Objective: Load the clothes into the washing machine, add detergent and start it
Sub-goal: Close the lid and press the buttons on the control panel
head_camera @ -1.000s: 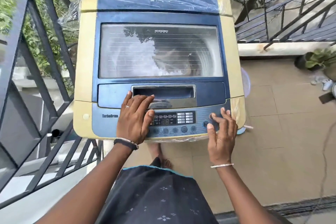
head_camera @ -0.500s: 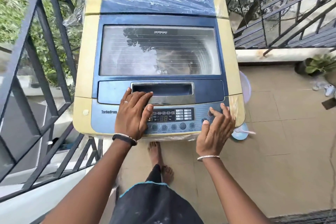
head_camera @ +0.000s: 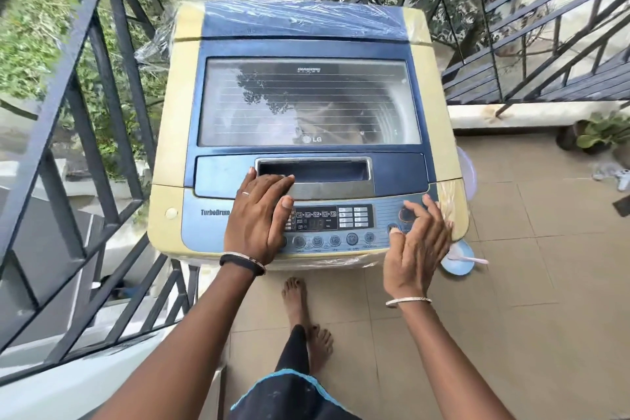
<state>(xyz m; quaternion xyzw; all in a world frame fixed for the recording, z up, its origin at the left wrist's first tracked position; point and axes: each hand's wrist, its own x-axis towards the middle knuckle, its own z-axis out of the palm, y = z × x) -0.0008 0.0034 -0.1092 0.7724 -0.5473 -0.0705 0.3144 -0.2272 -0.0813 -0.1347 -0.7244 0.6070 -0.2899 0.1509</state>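
Washer (head_camera: 177, 133) sits dead ahead, lid (head_camera: 306, 102) closed, glass window reflecting trees; can't tell what's in the drum. Clear plastic wrap (head_camera: 303, 17) over the far top edge and along the near lip.

My left hand (head_camera: 259, 218) lies flat, palm down, fingers together, holding nothing. Fingertips touch the near edge of the lid handle (head_camera: 313, 170), thumb over the left end of the panel (head_camera: 341, 225). My right hand (head_camera: 417, 242) is over the panel's right end, fingers loosely spread and slightly curled, empty. Fingertips by the round knob (head_camera: 406, 214), thumb on the button (head_camera: 392, 228) just left of it. Display digits unreadable. Row of round buttons along the near edge between my hands.

Around: black metal railing (head_camera: 85, 119) close on the left and behind the washer, greenery beyond. Small blue tub (head_camera: 458, 257) with a pale scoop (head_camera: 468, 260) on the floor at the washer's right near corner, partly behind my right hand. Potted plant (head_camera: 600, 133) far right by the low ledge. Something white on the floor near it, too blurred to name.

Floor (head_camera: 545, 317) is beige tile, open balcony, daylight. My bare feet (head_camera: 306, 317) stand just near of the washer.
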